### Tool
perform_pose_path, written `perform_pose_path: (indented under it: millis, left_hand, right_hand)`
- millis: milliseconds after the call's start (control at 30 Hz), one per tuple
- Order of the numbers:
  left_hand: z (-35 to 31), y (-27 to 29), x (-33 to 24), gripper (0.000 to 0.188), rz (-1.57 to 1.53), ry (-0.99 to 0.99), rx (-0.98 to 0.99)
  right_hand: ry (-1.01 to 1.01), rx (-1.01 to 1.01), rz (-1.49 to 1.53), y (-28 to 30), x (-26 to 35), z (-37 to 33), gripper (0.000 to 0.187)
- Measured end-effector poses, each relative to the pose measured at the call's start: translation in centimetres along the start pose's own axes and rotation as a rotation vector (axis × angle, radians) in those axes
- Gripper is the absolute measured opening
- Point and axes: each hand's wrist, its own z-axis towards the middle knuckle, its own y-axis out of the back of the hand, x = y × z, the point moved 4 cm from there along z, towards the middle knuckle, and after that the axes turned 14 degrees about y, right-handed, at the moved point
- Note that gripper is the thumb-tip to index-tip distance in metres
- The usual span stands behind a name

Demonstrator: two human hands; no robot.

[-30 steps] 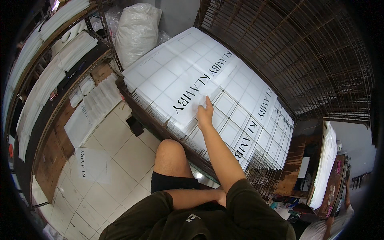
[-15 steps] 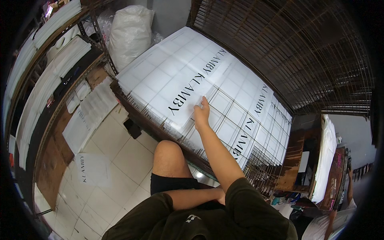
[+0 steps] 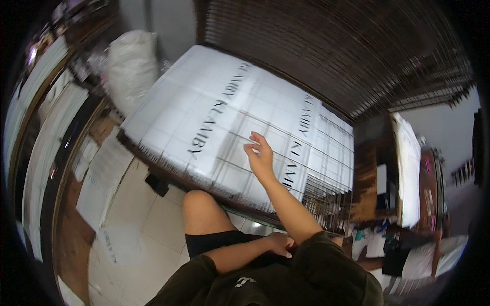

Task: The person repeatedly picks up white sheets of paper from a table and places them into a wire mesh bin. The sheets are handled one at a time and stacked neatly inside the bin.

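Note:
My right hand point(image 3: 259, 153) is over a drying rack's metal wire grid point(image 3: 240, 145), its thumb and fingers apart and holding nothing. Whether it touches the wires I cannot tell. White translucent sheets with black lettering lie around it: one large printed sheet point(image 3: 178, 102) to its left and another sheet point(image 3: 324, 148) to its right. Between them, wires cross over more sheet material on a lower level. My left hand point(image 3: 280, 244) rests by my lap beneath my right upper arm. Its fingers look loosely extended, with nothing visible in them.
Raised wire racks point(image 3: 326, 51) slope above the far side. On the left stands a shelf with stacked sheets point(image 3: 56, 127). A white plastic sack point(image 3: 131, 66) stands behind it. A printed sheet point(image 3: 118, 245) lies on the tiled floor. At right are a wooden cabinet point(image 3: 365, 183) and hanging white sheets point(image 3: 407, 173).
The view has turned, shifting the rack leftward in the picture. My right hand's fingers have spread and bent, and it is now farther from the left printed sheet. More of my left hand shows.

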Motion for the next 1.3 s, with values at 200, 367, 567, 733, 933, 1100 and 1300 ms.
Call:
perform_pose_path:
  millis: [200,367,567,733,933,1100,1300]
  left_hand:
    - [-1.0,0.7,-0.5,0.063,-0.011,0.059,0.048]
    - [0.4,-0.5,0.3,0.064,-0.012,0.114,0.172]
    - [0.8,-1.3,1.3,0.062,-0.014,0.199,0.166]
    - [0.0,-1.3,1.4,0.053,-0.039,0.331,0.073]
    - [-1.0,-1.6,2.7,0.032,-0.495,0.355,-0.049]
    - [-1.6,-1.1,1.8,0.023,-0.624,0.302,-0.147]
    - [-0.1,-0.4,-2.2,0.025,-0.700,0.216,-0.104]
  right_hand:
    - [0.082,-0.276,-0.058,22.4,0.7,-6.2,0.046]
    - [0.259,-0.840,-0.269,40.7,5.2,-15.1,0.033]
    - [0.339,-1.110,-1.129,51.4,11.1,-24.7,0.027]
    - [0.273,-1.368,-0.602,61.0,7.4,-29.4,0.025]
    - [0.078,-1.545,0.233,73.7,5.6,-32.3,0.067]
    - [0.162,-1.507,0.444,77.4,9.2,-31.2,0.111]
    - [0.222,-1.299,0.555,80.2,9.5,-29.6,0.066]
